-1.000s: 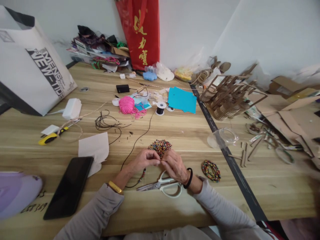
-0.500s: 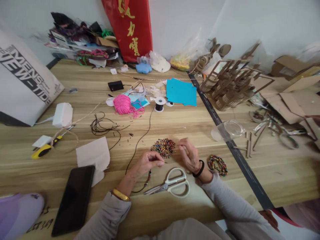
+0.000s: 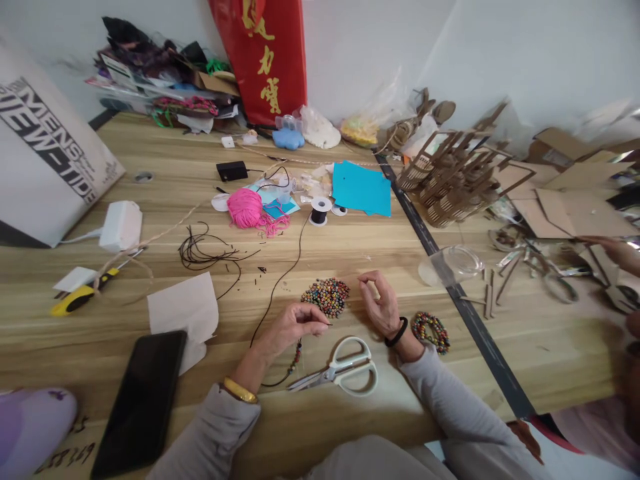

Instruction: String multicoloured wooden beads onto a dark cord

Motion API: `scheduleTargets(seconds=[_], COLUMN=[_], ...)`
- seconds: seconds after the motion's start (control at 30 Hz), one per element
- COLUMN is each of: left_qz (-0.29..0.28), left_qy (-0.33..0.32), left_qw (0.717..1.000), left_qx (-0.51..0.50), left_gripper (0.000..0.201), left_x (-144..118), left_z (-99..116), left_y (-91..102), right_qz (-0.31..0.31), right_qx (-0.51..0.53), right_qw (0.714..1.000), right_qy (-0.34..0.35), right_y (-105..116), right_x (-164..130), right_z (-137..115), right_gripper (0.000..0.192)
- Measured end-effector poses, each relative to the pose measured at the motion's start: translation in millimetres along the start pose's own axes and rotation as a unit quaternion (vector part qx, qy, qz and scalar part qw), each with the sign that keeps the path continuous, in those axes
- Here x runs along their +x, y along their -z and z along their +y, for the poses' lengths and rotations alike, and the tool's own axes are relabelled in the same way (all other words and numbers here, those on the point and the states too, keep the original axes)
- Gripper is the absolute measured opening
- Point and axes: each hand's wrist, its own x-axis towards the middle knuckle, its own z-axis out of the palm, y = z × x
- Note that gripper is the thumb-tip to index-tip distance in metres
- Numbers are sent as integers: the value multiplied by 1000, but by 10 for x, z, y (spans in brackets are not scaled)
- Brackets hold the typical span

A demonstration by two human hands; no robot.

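Note:
My left hand (image 3: 291, 325) pinches a black cord, its short tip poking out past the fingertips. Several coloured beads (image 3: 296, 359) are threaded on the cord (image 3: 273, 299) below that hand, and the cord runs back to a spool (image 3: 320, 212). Just beyond the fingers lies a heap of loose multicoloured beads (image 3: 326, 297). My right hand (image 3: 381, 305) is to the right of the heap, thumb and forefinger drawn together; whether a bead is between them is too small to tell. White-handled scissors (image 3: 345, 368) lie below both hands. A coiled bead string (image 3: 431, 332) rests by my right wrist.
A black phone (image 3: 143, 400) and torn paper (image 3: 185, 307) lie at left. Pink yarn (image 3: 245, 208), blue sheets (image 3: 361, 189) and a black cord coil (image 3: 205, 247) are farther back. At right stand brown lattice pieces (image 3: 450, 180), near another person's hand (image 3: 617, 253).
The view has shifted slightly. My right hand's fingers have turned a little beside the bead heap, while my left hand keeps its pinch. Another person's hand has come into view at right.

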Motion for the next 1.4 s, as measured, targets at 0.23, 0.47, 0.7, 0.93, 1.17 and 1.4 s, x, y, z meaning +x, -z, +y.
scheduleTargets(seconds=[0.23,0.47,0.7,0.93,1.17,1.4], left_qz=[16,8,2,12,19,27], left_qy=[-15,-17,-12,-7,-30,-47], left_qw=[1000,999,996,992,987,989], left_qx=[0,43,92,123,158,134], left_gripper=[21,18,16,16,17,17], left_x=[0,-7,-3,17,83,54], left_z=[-18,0,26,115,61,-26], left_y=[-23,-55,-61,-126,-166,-123], right_qz=[-27,-51,-82,-95,-128,-280], right_qx=[9,28,27,58,24,-33], right_qw=[999,997,996,992,991,960], right_qy=[-29,-46,-38,-57,-37,-7], right_y=[-14,-24,13,42,76,126], right_x=[-9,-20,-42,-49,68,306], right_z=[52,67,57,103,192,197], right_gripper=[10,9,9,7,10,14])
